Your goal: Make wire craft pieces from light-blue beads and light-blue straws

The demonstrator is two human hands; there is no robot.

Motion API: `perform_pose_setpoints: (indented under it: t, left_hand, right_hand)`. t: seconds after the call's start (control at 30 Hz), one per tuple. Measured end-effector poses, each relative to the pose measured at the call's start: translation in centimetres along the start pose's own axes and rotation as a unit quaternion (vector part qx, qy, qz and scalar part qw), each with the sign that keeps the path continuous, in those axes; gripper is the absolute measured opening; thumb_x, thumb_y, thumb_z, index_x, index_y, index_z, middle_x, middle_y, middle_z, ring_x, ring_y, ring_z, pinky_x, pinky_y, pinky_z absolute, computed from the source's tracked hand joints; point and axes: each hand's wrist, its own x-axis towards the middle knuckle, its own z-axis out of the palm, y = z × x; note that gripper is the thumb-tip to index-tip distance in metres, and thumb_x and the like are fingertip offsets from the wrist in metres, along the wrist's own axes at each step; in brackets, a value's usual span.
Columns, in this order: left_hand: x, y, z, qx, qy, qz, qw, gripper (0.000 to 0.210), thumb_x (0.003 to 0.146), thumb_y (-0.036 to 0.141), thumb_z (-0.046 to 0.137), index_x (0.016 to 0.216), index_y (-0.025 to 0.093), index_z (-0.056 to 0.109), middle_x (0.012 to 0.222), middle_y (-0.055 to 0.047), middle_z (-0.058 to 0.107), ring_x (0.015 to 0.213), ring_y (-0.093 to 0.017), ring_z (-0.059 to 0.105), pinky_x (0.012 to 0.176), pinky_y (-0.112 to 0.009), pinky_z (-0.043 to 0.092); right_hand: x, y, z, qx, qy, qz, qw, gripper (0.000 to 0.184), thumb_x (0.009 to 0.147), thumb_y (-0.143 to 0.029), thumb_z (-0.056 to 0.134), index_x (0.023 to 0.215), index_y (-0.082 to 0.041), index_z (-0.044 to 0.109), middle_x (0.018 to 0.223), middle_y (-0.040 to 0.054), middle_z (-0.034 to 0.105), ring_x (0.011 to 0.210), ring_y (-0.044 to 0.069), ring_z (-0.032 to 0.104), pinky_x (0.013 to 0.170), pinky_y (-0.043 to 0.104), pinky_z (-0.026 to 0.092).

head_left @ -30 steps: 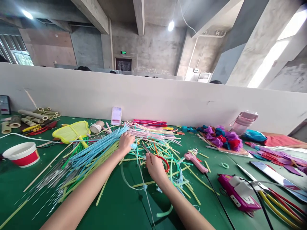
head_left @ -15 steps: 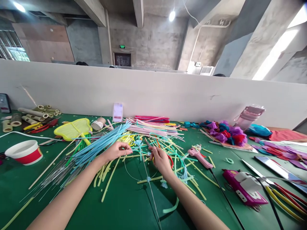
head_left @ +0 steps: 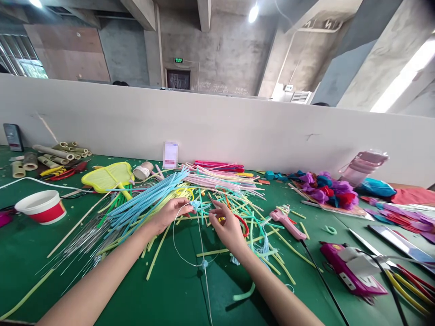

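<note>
My left hand (head_left: 171, 215) is closed in a pinch on a thin wire ring (head_left: 174, 240), close to a small blue knot (head_left: 195, 204) at its top. A second pale blue knot (head_left: 204, 264) sits low on the ring, where a thin straight stem (head_left: 207, 294) crosses it and runs toward me. Facing it, my right hand (head_left: 226, 226) has thumb and forefinger apart, nothing visible between their tips. It lies over scissors with a red handle loop (head_left: 244, 225). Whether it touches the scissors is hidden.
Blue pipe cleaners (head_left: 146, 197) and a yellow net-like piece (head_left: 108, 176) lie left, near a paper cup (head_left: 42, 207). Right are a pink glue gun (head_left: 285, 222), a magenta power adapter (head_left: 350, 267) and purple-red flowers (head_left: 326, 190). A low white partition (head_left: 217, 131) stands behind.
My left fingertips have moved right, up to the upper blue knot. My right thumb and forefinger have spread and shifted slightly left. The view has shifted a little.
</note>
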Motion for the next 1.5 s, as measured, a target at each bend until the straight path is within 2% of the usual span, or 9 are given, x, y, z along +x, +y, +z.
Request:
perform_pose_setpoints:
  t: [0.07, 0.23, 0.4, 0.63, 0.8, 0.97, 1.17, 1.33, 1.5]
  left_hand:
    - [-0.1, 0.0, 0.3, -0.017, -0.013, 0.001, 1.000, 0.026, 0.084, 0.044, 0.071, 0.089, 0.018, 0.069, 0.090, -0.004, 0.072, 0.089, -0.021, 0.068, 0.089, -0.036, 0.054]
    - [-0.3, 0.1, 0.8, -0.034, -0.028, -0.008, 0.999, 0.029, 0.081, 0.045, 0.075, 0.087, 0.017, 0.070, 0.087, -0.004, 0.073, 0.089, -0.022, 0.070, 0.087, -0.036, 0.055]
    - [-0.3, -0.1, 0.6, -0.051, -0.035, -0.022, 0.998, 0.032, 0.080, 0.044, 0.078, 0.093, 0.016, 0.072, 0.095, -0.007, 0.076, 0.096, -0.025, 0.071, 0.090, -0.038, 0.054]
    - [-0.5, 0.3, 0.1, -0.164, -0.057, -0.057, 0.983, 0.051, 0.088, 0.060, 0.064, 0.112, 0.014, 0.066, 0.111, -0.017, 0.075, 0.094, -0.025, 0.073, 0.086, -0.039, 0.056]
    - [-0.8, 0.6, 0.3, -0.087, -0.061, -0.009, 0.994, 0.045, 0.083, 0.035, 0.077, 0.121, 0.016, 0.062, 0.113, -0.014, 0.075, 0.097, -0.024, 0.072, 0.087, -0.036, 0.054]
    - [-0.8, 0.6, 0.6, -0.023, -0.051, 0.004, 0.998, 0.038, 0.085, 0.036, 0.072, 0.117, 0.016, 0.065, 0.108, -0.012, 0.076, 0.095, -0.024, 0.073, 0.089, -0.038, 0.055]
    - [-0.5, -0.2, 1.0, 0.078, -0.039, 0.047, 0.995, 0.036, 0.089, 0.037, 0.067, 0.120, 0.019, 0.065, 0.107, -0.009, 0.077, 0.103, -0.025, 0.072, 0.091, -0.038, 0.056]
    - [-0.5, -1.1, 1.6, 0.285, 0.011, 0.149, 0.947, 0.021, 0.090, 0.027, 0.066, 0.110, 0.025, 0.070, 0.114, -0.005, 0.074, 0.101, -0.023, 0.070, 0.083, -0.032, 0.057]
    - [-0.6, -1.7, 1.6, 0.379, 0.004, 0.215, 0.900, 0.016, 0.090, 0.020, 0.066, 0.103, 0.026, 0.073, 0.126, -0.004, 0.069, 0.118, -0.023, 0.063, 0.103, -0.038, 0.048]
  right_hand:
    - [0.0, -0.1, 0.1, 0.030, -0.013, -0.025, 0.999, 0.041, 0.087, -0.042, 0.063, 0.121, -0.019, 0.060, 0.105, 0.0084, 0.072, 0.085, 0.019, 0.068, 0.066, 0.027, 0.052]
    - [0.3, 0.0, 0.3, 0.072, -0.045, -0.031, 0.996, 0.032, 0.087, -0.050, 0.064, 0.093, -0.018, 0.066, 0.088, 0.0057, 0.071, 0.076, 0.017, 0.064, 0.063, 0.025, 0.049]
    - [0.6, 0.3, 0.1, 0.103, -0.045, -0.015, 0.994, 0.037, 0.087, -0.054, 0.062, 0.085, -0.017, 0.066, 0.072, 0.0015, 0.062, 0.066, 0.015, 0.058, 0.060, 0.024, 0.047]
    - [1.0, 0.7, -0.5, 0.086, -0.014, -0.010, 0.996, 0.038, 0.087, -0.054, 0.060, 0.083, -0.017, 0.065, 0.067, -0.0006, 0.057, 0.059, 0.013, 0.051, 0.055, 0.024, 0.042]
    - [1.0, 0.7, -0.8, 0.039, -0.013, -0.031, 0.999, 0.035, 0.090, -0.049, 0.057, 0.086, -0.016, 0.069, 0.072, 0.0021, 0.064, 0.062, 0.014, 0.055, 0.055, 0.024, 0.042]
    - [0.8, 0.1, -1.2, -0.035, -0.028, -0.072, 0.996, 0.020, 0.088, -0.033, 0.060, 0.092, -0.020, 0.075, 0.089, 0.0057, 0.071, 0.077, 0.018, 0.064, 0.067, 0.027, 0.047]
    - [0.8, 0.1, -1.3, -0.100, -0.041, -0.093, 0.990, 0.014, 0.088, -0.023, 0.057, 0.088, -0.021, 0.071, 0.092, 0.0060, 0.070, 0.085, 0.020, 0.065, 0.073, 0.030, 0.049]
    - [0.8, 0.8, -0.8, -0.129, -0.032, -0.078, 0.988, 0.014, 0.091, -0.024, 0.057, 0.087, -0.019, 0.070, 0.092, 0.0066, 0.071, 0.082, 0.020, 0.066, 0.073, 0.030, 0.049]
    - [0.8, 1.2, -0.3, -0.151, -0.033, -0.064, 0.986, 0.015, 0.092, -0.023, 0.056, 0.089, -0.018, 0.070, 0.091, 0.0076, 0.072, 0.079, 0.020, 0.066, 0.074, 0.031, 0.048]
